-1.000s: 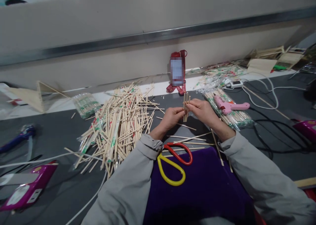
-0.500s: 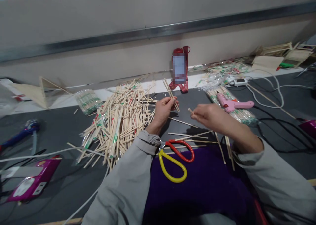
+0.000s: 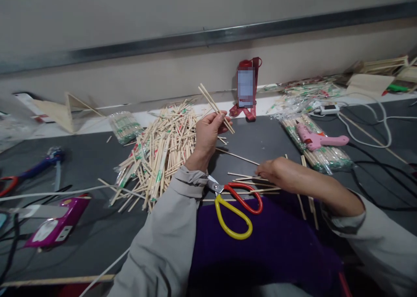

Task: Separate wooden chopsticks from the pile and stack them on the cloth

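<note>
My left hand [image 3: 208,130] is closed round two wooden chopsticks [image 3: 211,100], held up at a slant above the dark table. Lower and to the right, my right hand [image 3: 276,173] reaches down over loose chopsticks [image 3: 241,175]. Its fingers are bent and pressed together at these sticks, and whatever they pinch is hidden. Scissors [image 3: 234,234] with one red and one yellow handle lie by my left cuff, at the edge of a purple cloth [image 3: 260,253]. A large heap of chopsticks [image 3: 166,147] is left of my left hand.
A pink glue gun [image 3: 321,140] rests on a plastic-wrapped chopstick pack [image 3: 304,134] at right. Another pack [image 3: 124,125] lies at the back left. A phone [image 3: 246,87] with a red strap leans on the wall. White cables and a magenta device [image 3: 60,221] are at left.
My left hand has raised the two chopsticks and moved slightly left. My right hand has dropped towards the loose sticks, and the stick end that stuck out of it no longer shows.
</note>
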`<state>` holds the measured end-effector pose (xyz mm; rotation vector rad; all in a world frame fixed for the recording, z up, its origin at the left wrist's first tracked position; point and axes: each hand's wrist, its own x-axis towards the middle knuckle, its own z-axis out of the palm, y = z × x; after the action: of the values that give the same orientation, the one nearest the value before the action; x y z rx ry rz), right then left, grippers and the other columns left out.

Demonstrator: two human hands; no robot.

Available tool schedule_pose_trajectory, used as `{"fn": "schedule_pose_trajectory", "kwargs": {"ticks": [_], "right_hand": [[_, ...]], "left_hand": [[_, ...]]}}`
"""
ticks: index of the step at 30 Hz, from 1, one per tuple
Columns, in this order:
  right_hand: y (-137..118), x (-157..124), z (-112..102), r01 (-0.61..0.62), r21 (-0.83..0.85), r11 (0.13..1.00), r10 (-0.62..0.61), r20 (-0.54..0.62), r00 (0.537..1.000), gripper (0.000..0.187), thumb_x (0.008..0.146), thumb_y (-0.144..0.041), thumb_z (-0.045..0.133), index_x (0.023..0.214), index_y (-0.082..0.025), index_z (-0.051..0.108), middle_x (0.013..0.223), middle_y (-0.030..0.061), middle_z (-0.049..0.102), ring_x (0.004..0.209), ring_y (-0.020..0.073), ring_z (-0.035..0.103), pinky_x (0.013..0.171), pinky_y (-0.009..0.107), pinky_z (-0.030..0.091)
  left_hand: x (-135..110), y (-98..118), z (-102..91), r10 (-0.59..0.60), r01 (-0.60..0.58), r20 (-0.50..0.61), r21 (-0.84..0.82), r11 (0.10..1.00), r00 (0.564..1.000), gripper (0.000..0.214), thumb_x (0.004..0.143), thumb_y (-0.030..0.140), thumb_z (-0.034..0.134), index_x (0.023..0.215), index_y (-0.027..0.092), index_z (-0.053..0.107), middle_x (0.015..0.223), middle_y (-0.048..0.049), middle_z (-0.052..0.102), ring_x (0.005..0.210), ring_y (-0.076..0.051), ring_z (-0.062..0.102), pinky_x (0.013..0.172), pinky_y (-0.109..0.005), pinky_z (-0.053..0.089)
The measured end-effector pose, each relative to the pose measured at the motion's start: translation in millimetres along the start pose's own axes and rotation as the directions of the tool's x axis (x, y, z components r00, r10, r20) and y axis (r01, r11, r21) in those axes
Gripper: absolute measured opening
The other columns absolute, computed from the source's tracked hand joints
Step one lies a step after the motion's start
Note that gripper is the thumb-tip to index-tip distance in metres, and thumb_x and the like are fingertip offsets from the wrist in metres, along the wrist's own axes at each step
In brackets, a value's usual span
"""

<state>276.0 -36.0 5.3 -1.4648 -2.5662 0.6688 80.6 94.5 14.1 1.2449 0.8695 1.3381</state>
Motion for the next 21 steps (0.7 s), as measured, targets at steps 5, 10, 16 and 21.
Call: {"fn": "schedule_pose_trajectory", "kwargs": {"ticks": [5,10,16,21], "right_hand": [[1.0,19.4,-2.2,-0.055,-0.103,0.993,0.053,-0.026,0.998,0.03,0.085,-0.011,0.049,0.1,-0.023,0.072,0.086,0.0059,0.073,0.073,0.0154,0.065,0.064,0.024,0.041],[20.4,62.0,-21.9,-0.115,-0.364,0.924,0.118,-0.015,0.993,0.033,0.079,-0.005,0.051,0.102,-0.017,0.071,0.092,0.0115,0.07,0.075,0.0184,0.065,0.063,0.027,0.04],[88.0,87.9,-68.1,-0.311,-0.368,0.876,0.166,-0.375,0.912,0.024,0.078,0.001,0.052,0.082,-0.014,0.07,0.09,0.0131,0.067,0.085,0.0188,0.06,0.079,0.032,0.04],[102.8,94.4,-77.9,-0.335,-0.131,0.933,0.224,-0.518,0.825,0.015,0.075,-0.007,0.06,0.064,-0.016,0.066,0.081,0.0154,0.065,0.08,0.0229,0.058,0.076,0.04,0.04]], "left_hand": [[-0.1,-1.6,2.4,-0.001,0.001,0.003,-0.006,1.0,1.0,0.024,0.079,0.038,0.07,0.089,0.017,0.07,0.08,-0.0054,0.072,0.07,-0.012,0.069,0.06,-0.023,0.054],[-1.9,-1.0,3.9,-0.002,0.002,0.01,-0.005,1.0,1.0,0.028,0.077,0.041,0.072,0.089,0.015,0.07,0.08,-0.005,0.072,0.07,-0.012,0.069,0.06,-0.022,0.054],[3.5,20.7,-11.5,0.018,-0.018,0.012,0.025,1.0,1.0,0.027,0.078,0.039,0.072,0.09,0.015,0.07,0.08,-0.0056,0.072,0.068,-0.012,0.069,0.058,-0.021,0.054],[9.8,42.9,-28.7,0.091,-0.087,-0.05,0.07,0.994,0.995,0.022,0.082,0.036,0.069,0.091,0.016,0.069,0.082,-0.0054,0.071,0.069,-0.012,0.069,0.063,-0.024,0.056]]}}
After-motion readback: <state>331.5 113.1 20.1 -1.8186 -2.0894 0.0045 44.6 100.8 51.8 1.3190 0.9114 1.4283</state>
